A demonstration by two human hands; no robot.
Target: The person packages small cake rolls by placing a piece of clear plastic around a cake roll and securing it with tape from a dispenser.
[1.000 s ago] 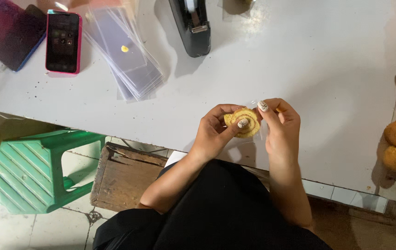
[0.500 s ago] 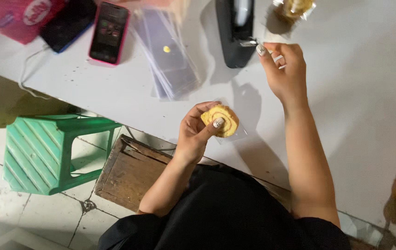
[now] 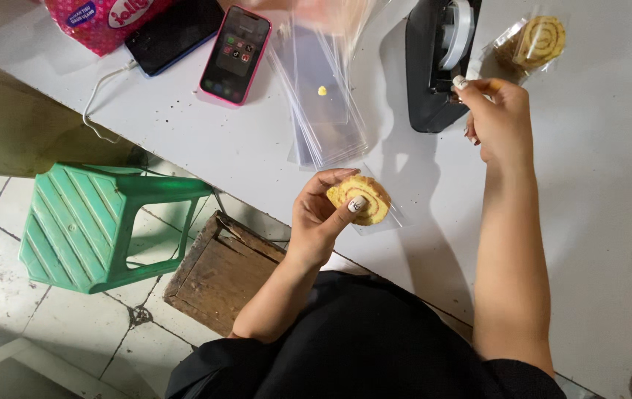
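Note:
My left hand [image 3: 318,214] holds a yellow swirl cake slice [image 3: 361,199] in a clear plastic sleeve, thumb pressed on its face, just above the white table's near edge. My right hand [image 3: 498,118] is stretched out to the black tape dispenser [image 3: 438,63], fingers pinched at its cutter end; whether tape is between the fingertips I cannot tell. A second wrapped swirl slice [image 3: 536,41] lies just behind the right hand.
A stack of clear plastic sleeves [image 3: 319,96] lies left of the dispenser on the white table [image 3: 596,192]. A pink-cased phone [image 3: 236,55], a dark phone [image 3: 172,33] and a pink packet [image 3: 105,18] sit far left. A green plastic stool [image 3: 98,225] and a wooden crate [image 3: 220,273] stand below.
My right hand left the cake slice and reached up to the tape dispenser. The left hand kept hold of the slice. The camera view shifted, so the table contents slid rightward and down.

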